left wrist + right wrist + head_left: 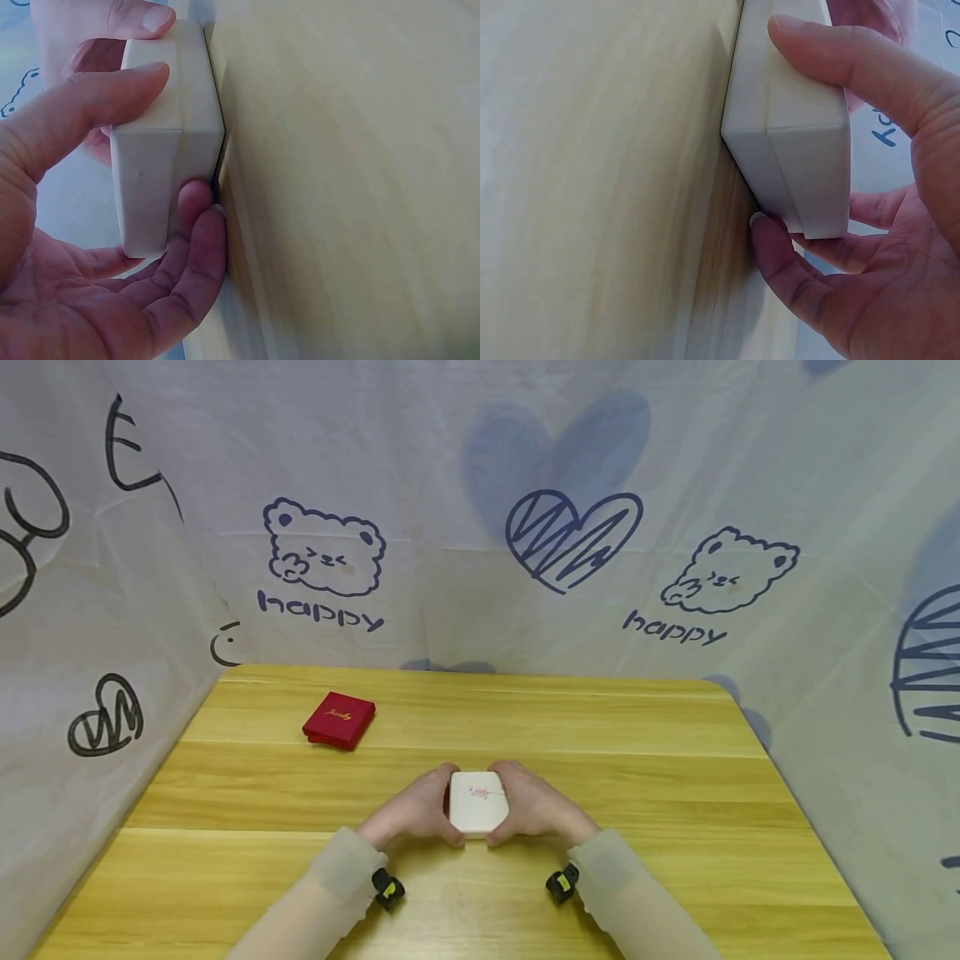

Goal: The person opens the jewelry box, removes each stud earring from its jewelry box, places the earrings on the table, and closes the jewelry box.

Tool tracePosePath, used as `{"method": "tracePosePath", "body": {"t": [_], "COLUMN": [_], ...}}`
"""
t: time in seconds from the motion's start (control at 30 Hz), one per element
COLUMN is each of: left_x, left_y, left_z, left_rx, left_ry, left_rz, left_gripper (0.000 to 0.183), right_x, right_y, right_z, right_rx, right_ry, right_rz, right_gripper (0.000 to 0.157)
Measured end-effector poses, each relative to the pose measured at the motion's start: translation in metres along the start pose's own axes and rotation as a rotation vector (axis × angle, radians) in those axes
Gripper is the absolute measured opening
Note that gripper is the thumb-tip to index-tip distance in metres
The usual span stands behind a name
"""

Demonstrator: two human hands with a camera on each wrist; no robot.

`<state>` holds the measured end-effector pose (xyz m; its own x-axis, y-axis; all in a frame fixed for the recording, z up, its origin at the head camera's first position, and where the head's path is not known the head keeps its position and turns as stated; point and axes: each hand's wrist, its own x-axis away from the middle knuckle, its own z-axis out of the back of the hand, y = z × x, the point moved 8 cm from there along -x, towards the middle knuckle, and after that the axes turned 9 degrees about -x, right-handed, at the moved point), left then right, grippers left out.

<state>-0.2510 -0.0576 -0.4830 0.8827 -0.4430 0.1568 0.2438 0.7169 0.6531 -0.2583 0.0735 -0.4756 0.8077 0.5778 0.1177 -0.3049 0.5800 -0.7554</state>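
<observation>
Between the two hands, near the middle of the table, is a small white box (pixel 478 803) with a pinkish flower print on its lid. My left hand (pixel 426 806) grips its left side, thumb on the near face and fingers curled round the side, as the left wrist view of the box (pixel 150 150) shows. From the right, my right hand (pixel 534 804) holds it the same way. In the right wrist view a seam runs round the box (pixel 787 127) between lid and base. Its underside is right at the tabletop.
A dark red square box (pixel 339 720) with gold lettering lies at the back left of the wooden table (pixel 637 735). Behind and beside the table hangs a pale cloth (pixel 450 568) with drawn bears and hearts. Each wrist wears a small black camera.
</observation>
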Motion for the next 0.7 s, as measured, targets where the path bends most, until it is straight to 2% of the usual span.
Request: {"method": "tracePosePath", "body": {"t": [0.3, 0.7], "left_x": [0.0010, 0.0017], "left_y": [0.0012, 0.0042], "left_z": [-0.0007, -0.0017], "left_rx": [-0.020, -0.044], "left_ry": [-0.001, -0.018], "left_rz": [0.013, 0.025], "left_gripper": [0.107, 0.108], "right_x": [0.0003, -0.0030], "right_y": [0.0002, 0.0008], "right_z": [0.0009, 0.0017], "right_rx": [0.005, -0.068], "right_ry": [-0.006, -0.037], "right_rz": [-0.008, -0.009], "right_gripper": [0.090, 0.079]}}
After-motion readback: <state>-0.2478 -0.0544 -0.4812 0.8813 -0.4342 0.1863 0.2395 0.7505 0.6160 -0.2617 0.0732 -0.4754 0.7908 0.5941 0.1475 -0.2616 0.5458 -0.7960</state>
